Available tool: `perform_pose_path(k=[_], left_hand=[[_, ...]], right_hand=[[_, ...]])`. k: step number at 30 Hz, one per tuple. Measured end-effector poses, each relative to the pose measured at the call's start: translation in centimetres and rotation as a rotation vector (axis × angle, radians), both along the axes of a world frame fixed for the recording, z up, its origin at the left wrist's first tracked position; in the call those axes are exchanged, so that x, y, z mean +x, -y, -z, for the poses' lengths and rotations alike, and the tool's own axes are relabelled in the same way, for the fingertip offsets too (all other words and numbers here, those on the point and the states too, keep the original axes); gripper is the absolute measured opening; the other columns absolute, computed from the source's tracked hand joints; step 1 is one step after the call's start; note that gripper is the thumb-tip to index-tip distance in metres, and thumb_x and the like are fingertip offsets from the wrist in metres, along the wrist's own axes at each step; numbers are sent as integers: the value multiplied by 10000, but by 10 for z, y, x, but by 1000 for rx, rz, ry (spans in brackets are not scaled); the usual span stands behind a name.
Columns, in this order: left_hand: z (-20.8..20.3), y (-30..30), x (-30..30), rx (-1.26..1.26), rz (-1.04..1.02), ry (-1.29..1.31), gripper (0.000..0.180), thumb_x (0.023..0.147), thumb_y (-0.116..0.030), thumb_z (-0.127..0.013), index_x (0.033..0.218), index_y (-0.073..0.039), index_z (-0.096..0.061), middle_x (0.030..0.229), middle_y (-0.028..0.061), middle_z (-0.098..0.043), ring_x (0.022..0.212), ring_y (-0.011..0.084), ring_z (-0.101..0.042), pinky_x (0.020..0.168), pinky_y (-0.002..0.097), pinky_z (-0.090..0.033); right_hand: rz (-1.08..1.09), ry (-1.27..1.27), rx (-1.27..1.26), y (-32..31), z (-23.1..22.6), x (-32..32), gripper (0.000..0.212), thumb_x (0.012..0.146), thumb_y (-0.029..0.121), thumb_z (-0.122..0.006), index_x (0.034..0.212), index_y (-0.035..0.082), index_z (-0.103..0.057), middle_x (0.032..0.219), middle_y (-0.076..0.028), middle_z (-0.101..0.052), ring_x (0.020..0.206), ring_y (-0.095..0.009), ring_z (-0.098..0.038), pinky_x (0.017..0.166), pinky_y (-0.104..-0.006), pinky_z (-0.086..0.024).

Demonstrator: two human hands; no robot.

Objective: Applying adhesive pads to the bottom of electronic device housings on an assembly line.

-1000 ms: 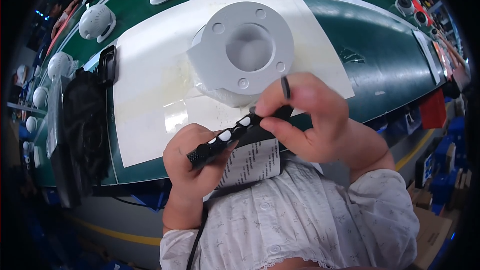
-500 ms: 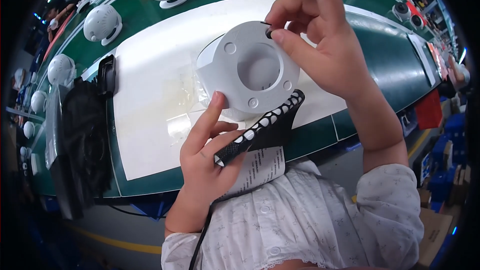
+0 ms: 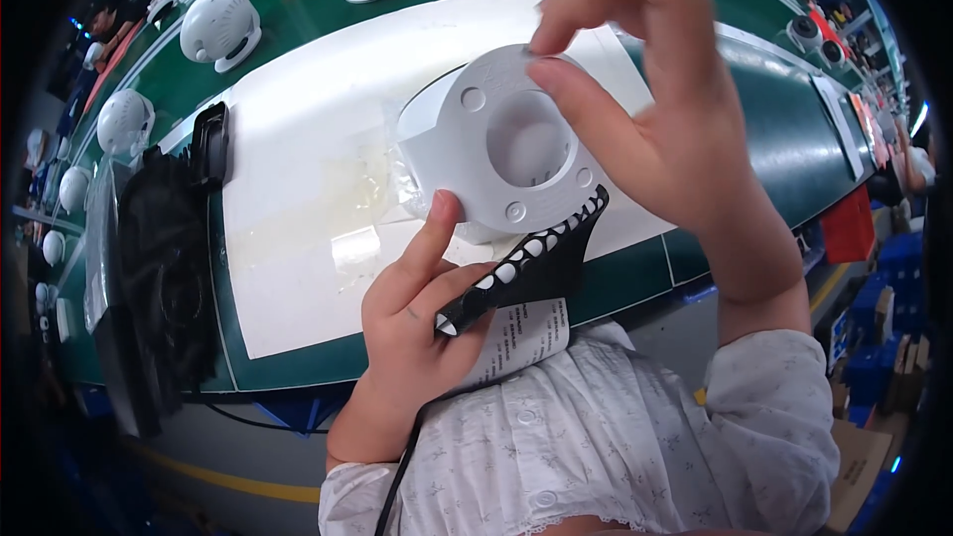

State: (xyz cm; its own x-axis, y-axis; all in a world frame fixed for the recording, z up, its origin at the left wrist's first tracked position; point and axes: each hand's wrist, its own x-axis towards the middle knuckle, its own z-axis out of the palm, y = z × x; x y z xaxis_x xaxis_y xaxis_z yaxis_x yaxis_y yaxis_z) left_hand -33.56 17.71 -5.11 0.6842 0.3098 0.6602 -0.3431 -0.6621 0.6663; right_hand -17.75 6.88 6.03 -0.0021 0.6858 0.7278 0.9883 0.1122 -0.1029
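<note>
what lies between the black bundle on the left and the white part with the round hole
In the head view, mainly the white sheet separates the black bundle from the white part, with clear plastic beside the part.

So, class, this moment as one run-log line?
left hand: holds black dotted strip; touches white base; right hand: at base's upper rim

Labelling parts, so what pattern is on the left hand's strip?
The strip has white round spots on black, clearest in the head view.
</note>
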Motion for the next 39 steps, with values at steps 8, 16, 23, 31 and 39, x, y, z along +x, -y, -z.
perform_pose_path(k=[8, 16, 23, 31, 39], left_hand=[[-6, -9, -6, -7, -2, -13, 185, 573, 80, -646, 747, 75, -583, 1237, 286, -391, 592, 125, -544, 585, 223, -440], [-11, -17, -16, -35, 25, -57, 181, 592, 92, -644, 756, 75, -570, 1252, 280, -378, 591, 122, -545, 583, 226, -438], [-14, -17, -22, -45, 13, -22, 219, 559, 77, -618, 774, 44, -592, 1237, 258, -408, 734, 214, -586, 652, 252, -461], [-28, 6, -22, -45, -7, -51, 154, 621, 77, -647, 758, 78, -578, 1244, 271, -394, 663, 132, -572, 646, 235, -446], [-37, 4, -31, -86, -8, -31, 169, 599, 64, -622, 762, 24, -598, 1231, 223, -435, 824, 253, -627, 679, 251, -475]], right_hand=[[-118, -154, -66, -24, -2, -9, 477, 774, -36, -533, 1213, 44, -364, 1077, -140, -551, 977, -227, -565, 877, -350, -387], [-86, -149, -115, -27, 4, -26, 446, 772, -6, -545, 1186, 60, -394, 1121, -129, -530, 1007, -223, -547, 927, -400, -308], [32, -43, -88, -9, 4, -28, 322, 766, 54, -575, 1073, 77, -481, 1181, -130, -484, 1097, -261, -477, 982, -444, -207], [-3, -198, -196, 14, 7, -36, 56, 746, 88, -583, 773, 54, -546, 1251, -153, -401, 1266, -353, -211, 994, -407, -197], [84, -135, -262, 18, -1, -57, 25, 729, 92, -572, 738, 70, -566, 1232, -120, -447, 1234, -324, -298, 999, -442, -141]])
